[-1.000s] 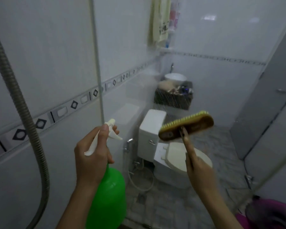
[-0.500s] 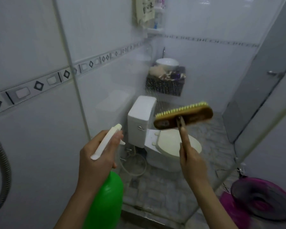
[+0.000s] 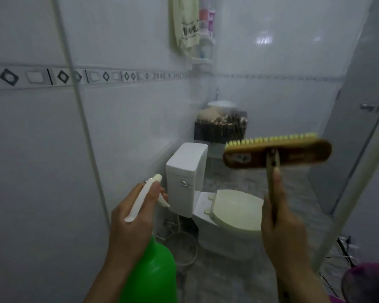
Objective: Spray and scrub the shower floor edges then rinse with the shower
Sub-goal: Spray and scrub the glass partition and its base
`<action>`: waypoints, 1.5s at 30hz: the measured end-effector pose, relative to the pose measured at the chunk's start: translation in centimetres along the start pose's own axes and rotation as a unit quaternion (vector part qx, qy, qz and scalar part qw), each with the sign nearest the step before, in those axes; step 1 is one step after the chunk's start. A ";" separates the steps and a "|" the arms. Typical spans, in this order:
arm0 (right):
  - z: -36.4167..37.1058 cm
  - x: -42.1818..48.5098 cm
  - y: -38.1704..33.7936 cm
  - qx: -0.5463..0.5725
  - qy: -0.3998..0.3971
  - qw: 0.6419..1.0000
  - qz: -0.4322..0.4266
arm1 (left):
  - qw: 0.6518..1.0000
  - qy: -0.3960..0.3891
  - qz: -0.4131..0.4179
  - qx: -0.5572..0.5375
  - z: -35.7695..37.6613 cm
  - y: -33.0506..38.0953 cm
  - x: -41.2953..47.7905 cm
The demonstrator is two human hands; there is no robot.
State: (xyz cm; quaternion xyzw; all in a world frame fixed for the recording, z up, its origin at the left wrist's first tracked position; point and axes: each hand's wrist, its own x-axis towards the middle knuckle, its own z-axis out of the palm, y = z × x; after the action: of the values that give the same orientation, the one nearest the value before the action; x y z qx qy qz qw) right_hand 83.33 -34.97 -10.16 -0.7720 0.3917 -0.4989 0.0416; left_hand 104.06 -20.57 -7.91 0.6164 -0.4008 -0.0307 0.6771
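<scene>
The left hand (image 3: 131, 217) grips the spray bottle (image 3: 153, 274) and the right hand (image 3: 282, 232) grips the brush (image 3: 276, 153), both held high. Spraying seems not yet begun. Next, the nozzle needs aiming down at the floor edges.

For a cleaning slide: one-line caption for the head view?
Left hand grips a green spray bottle, right hand holds a scrub brush raised, facing the toilet.

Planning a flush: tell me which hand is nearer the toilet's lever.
Left. The left hand, gripping the sprayer, is just left of the lever; the right hand, holding the brush, is farther right.
</scene>
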 end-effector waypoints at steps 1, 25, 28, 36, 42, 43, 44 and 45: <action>0.9 1.0 -0.5 -0.001 0.023 0.999 -0.036 | 1.000 0.008 -0.003 -0.006 0.5 -1.8 -0.3; 14.0 -1.1 -3.0 -0.102 0.113 0.965 -0.213 | 0.992 -0.018 0.115 -0.052 -0.4 -21.4 -2.2; 15.4 -4.2 -1.5 -0.073 0.111 0.974 -0.182 | 0.989 0.012 0.138 -0.051 -3.2 -21.2 -1.2; 19.4 -9.3 -2.7 -0.145 0.029 0.971 -0.188 | 0.987 0.025 0.144 -0.066 -9.7 -20.0 -0.1; 20.2 -14.5 -0.1 -0.115 0.035 0.985 -0.123 | 0.987 -0.004 0.142 -0.068 -12.6 -21.0 0.0; 20.6 -17.0 0.9 -0.116 0.019 0.988 -0.102 | 0.987 -0.003 0.144 -0.071 -12.9 -21.2 0.1; 20.9 -18.1 1.6 -0.116 0.007 0.988 -0.098 | 0.987 -0.002 0.143 -0.072 -13.0 -21.4 0.2; 21.4 -17.6 1.5 -0.123 0.006 0.986 -0.114 | 0.987 -0.001 0.143 -0.072 -13.1 -21.4 0.3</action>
State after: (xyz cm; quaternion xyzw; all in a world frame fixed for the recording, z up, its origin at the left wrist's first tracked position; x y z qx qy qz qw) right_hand 96.21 -31.62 -34.56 -0.8080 0.3597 -0.4527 -0.1132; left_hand 121.56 -15.24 -25.12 0.5026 -0.4824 0.0366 0.7165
